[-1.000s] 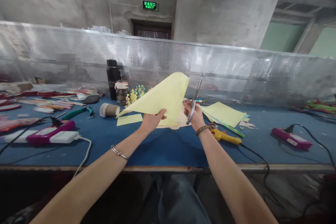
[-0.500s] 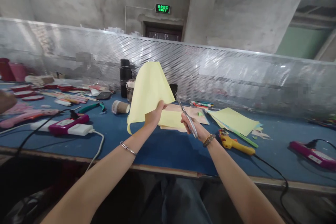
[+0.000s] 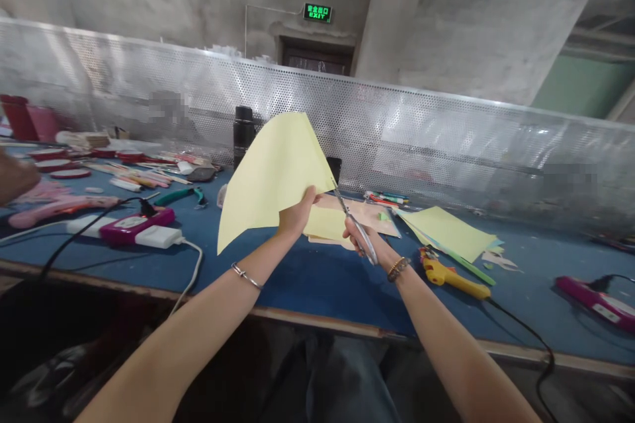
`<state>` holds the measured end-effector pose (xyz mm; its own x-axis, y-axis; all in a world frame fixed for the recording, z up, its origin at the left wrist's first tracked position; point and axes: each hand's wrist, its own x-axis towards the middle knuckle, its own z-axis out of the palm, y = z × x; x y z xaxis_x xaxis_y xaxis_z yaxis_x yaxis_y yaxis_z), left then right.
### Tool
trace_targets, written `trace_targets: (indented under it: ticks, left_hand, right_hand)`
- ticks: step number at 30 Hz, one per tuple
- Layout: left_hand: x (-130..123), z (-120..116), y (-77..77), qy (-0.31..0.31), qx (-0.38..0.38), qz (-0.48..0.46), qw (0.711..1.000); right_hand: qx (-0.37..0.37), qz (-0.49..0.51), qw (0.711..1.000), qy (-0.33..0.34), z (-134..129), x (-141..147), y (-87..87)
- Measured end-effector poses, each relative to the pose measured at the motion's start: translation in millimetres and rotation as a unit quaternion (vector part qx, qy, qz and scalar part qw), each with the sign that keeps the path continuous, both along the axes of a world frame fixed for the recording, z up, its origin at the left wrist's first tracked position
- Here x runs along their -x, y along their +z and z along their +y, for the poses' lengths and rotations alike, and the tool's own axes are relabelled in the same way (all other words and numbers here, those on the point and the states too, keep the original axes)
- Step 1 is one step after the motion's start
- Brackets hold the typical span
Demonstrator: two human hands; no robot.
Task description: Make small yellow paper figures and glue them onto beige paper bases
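Left hand [image 3: 296, 213]: closed, thumb on top, gripping a yellow paper sheet [image 3: 272, 175] by its lower right part. The sheet is raised above the blue table [image 3: 332, 291], curved, its left corner hanging down. Right hand [image 3: 381, 252]: fingers curled about the handles of metal scissors [image 3: 367, 244], blades directed up and left to the sheet's right corner — actual contact cannot be confirmed. Flat yellow paper [image 3: 325, 223] lies on the table between the hands. To the right, a yellow glue gun [image 3: 461, 283] rests near the right wrist — beyond it, a stack of sheets [image 3: 446, 231]. A black flask [image 3: 243, 132] stands behind the raised sheet, partly hidden.
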<state>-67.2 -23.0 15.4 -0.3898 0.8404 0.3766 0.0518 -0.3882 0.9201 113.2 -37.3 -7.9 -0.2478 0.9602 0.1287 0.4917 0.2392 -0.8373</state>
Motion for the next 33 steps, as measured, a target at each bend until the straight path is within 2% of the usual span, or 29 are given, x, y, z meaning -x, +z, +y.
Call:
trace_targets:
  ticks: [4, 11, 18, 21, 33]
  left_hand:
    - [0, -9, 2.5, -0.039, 0.004, 0.054, 0.998]
    - [2, -21, 11.7, -0.044, 0.109, 0.105, 0.987]
    - [3, -16, 7.4, -0.059, 0.100, 0.109, 0.987]
    - [4, -15, 6.6, -0.062, 0.121, 0.111, 0.984]
    - [3, -22, 10.9, -0.057, 0.138, 0.125, 0.981]
  right_hand:
    - [0.008, 0.021, 1.000, 0.002, -1, 2, 1.1]
    - [0.011, 0.054, 0.998, 0.024, -2, 1, 0.1]
    - [0.002, 0.066, 0.997, 0.029, -1, 2, 0.3]
    - [0.006, 0.072, 0.997, 0.030, -1, 2, -0.2]
    - [0.020, 0.083, 0.996, 0.020, -1, 3, -0.6]
